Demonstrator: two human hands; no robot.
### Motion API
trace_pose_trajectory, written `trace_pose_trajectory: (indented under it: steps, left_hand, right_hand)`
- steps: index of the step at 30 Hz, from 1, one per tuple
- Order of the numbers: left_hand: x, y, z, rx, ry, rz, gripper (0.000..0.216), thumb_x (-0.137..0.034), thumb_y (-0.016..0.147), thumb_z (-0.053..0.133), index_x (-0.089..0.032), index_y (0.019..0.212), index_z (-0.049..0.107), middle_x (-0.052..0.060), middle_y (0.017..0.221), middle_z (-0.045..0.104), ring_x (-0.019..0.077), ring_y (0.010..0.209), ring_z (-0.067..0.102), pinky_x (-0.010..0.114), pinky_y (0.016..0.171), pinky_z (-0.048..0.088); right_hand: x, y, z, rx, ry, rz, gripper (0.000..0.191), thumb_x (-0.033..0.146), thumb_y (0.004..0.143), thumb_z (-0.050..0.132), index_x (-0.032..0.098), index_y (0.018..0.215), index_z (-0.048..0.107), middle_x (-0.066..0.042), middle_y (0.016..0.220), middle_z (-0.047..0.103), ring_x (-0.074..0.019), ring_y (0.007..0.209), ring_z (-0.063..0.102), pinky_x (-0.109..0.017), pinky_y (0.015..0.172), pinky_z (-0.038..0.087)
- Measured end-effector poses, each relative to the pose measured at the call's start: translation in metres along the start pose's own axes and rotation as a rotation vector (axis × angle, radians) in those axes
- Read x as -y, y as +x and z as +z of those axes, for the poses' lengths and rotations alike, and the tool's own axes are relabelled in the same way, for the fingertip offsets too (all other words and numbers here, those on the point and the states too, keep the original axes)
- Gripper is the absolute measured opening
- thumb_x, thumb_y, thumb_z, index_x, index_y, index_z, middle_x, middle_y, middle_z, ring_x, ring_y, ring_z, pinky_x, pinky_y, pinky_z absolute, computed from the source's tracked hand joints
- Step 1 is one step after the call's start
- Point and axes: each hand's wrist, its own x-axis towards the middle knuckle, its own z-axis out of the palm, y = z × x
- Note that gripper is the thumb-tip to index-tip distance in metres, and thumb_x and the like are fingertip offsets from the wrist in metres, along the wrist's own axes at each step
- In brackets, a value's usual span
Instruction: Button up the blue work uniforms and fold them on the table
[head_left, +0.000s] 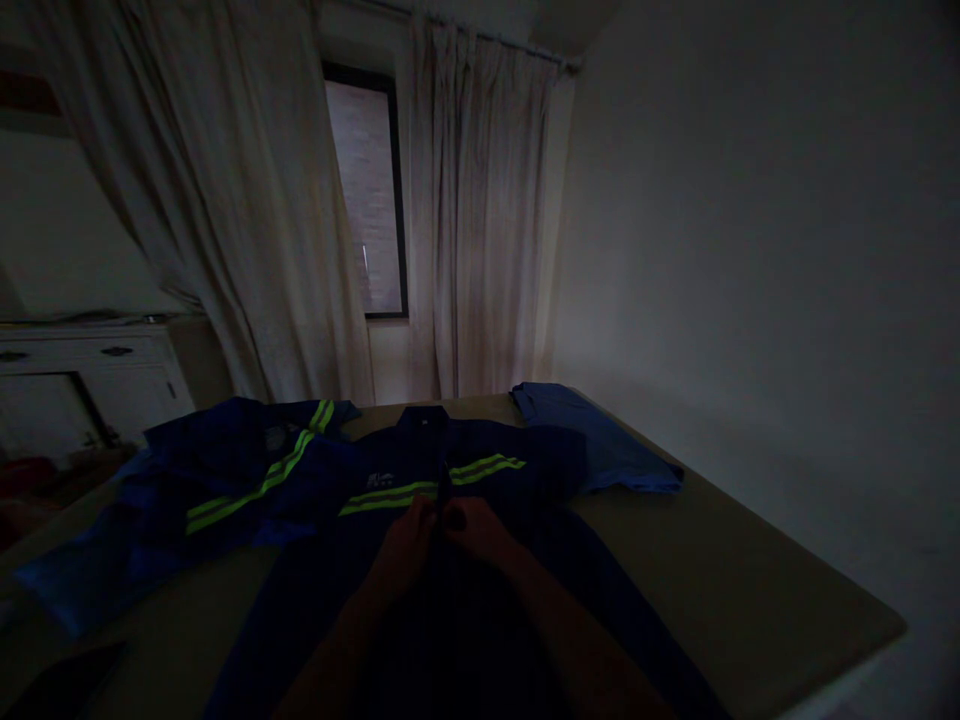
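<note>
A dark blue work jacket [525,470] with yellow-green reflective stripes lies spread flat on the table [750,580], collar away from me. My left hand [409,545] and my right hand [476,530] meet at the jacket's front opening, just below the stripes. The fingers of both are pinched together on the front placket. The room is dim, so what exactly the fingertips grip stays unclear.
A second striped blue garment [240,470] lies crumpled to the left. Folded lighter blue cloth [600,440] sits at the table's far right. Curtains [480,220] and a window [367,190] stand behind, a white cabinet [90,380] to the left, a wall close on the right.
</note>
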Motion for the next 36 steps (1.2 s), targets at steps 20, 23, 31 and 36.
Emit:
trace_pose_trajectory:
  steps: [20,23,31,36]
  left_hand:
    - [-0.003,0.001,-0.001,-0.04,-0.022,0.037,0.021,-0.035,0.094,0.046,-0.022,0.099,0.061,0.005,0.098,0.073,0.0211,0.092,0.068,0.032,0.084,0.048]
    - [-0.001,-0.001,0.003,-0.066,0.171,0.009,0.022,-0.034,0.097,0.044,-0.021,0.093,0.061,0.007,0.095,0.071,0.0224,0.093,0.066,0.034,0.085,0.046]
    - [-0.01,-0.005,0.0,-0.064,0.395,-0.063,0.029,-0.039,0.101,0.045,-0.021,0.085,0.06,0.005,0.09,0.07,0.0203,0.089,0.066,0.03,0.08,0.041]
    - [-0.005,-0.005,0.003,-0.096,0.395,-0.039,0.034,-0.04,0.102,0.043,-0.02,0.081,0.061,0.004,0.084,0.068,0.0194,0.084,0.065,0.029,0.076,0.04]
  right_hand:
    - [0.008,-0.001,0.003,-0.067,0.037,0.034,0.004,0.021,0.084,0.075,0.019,0.085,0.072,-0.001,0.089,0.076,-0.0184,0.083,0.068,-0.023,0.072,0.044]
    - [0.009,-0.002,0.003,-0.07,0.006,0.044,0.005,0.022,0.084,0.074,0.019,0.087,0.073,-0.002,0.09,0.076,-0.0185,0.085,0.069,-0.023,0.073,0.044]
    - [0.009,-0.004,0.005,-0.09,-0.016,0.053,0.012,0.029,0.086,0.073,0.018,0.09,0.073,-0.004,0.092,0.077,-0.0202,0.086,0.07,-0.025,0.072,0.043]
    - [0.005,-0.003,0.005,-0.087,0.013,0.046,0.01,0.028,0.085,0.073,0.019,0.087,0.072,-0.002,0.086,0.075,-0.0184,0.078,0.067,-0.024,0.067,0.041]
